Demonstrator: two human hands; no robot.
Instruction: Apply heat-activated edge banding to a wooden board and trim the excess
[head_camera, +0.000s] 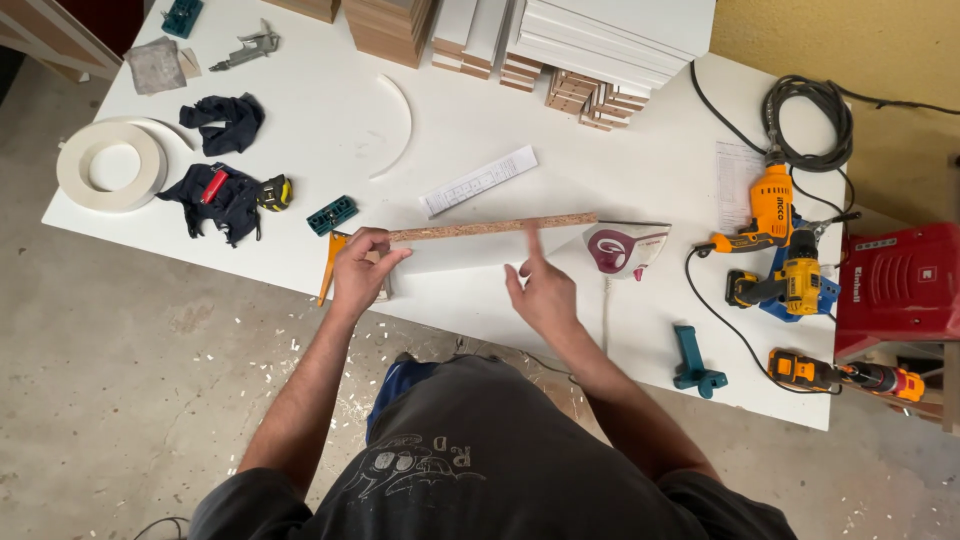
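Observation:
A white chipboard panel (470, 255) stands on its long edge on the white worktable (640, 170), its raw brown edge (490, 227) facing up. My left hand (362, 272) grips the panel's left end with thumb and fingers. My right hand (540, 288) is spread beside the panel, its index finger touching the raw edge near the middle. A clothes iron (625, 248) sits just past the panel's right end, its cord running off the near table edge.
Stacks of white panels (600, 35) fill the back. Orange drills (775, 215) and cables lie at the right, a red box (900, 280) beyond. A roll of white edge banding (110, 165), dark gloves (225, 200), a tape measure (275, 192) and a teal clamp (693, 362) lie around.

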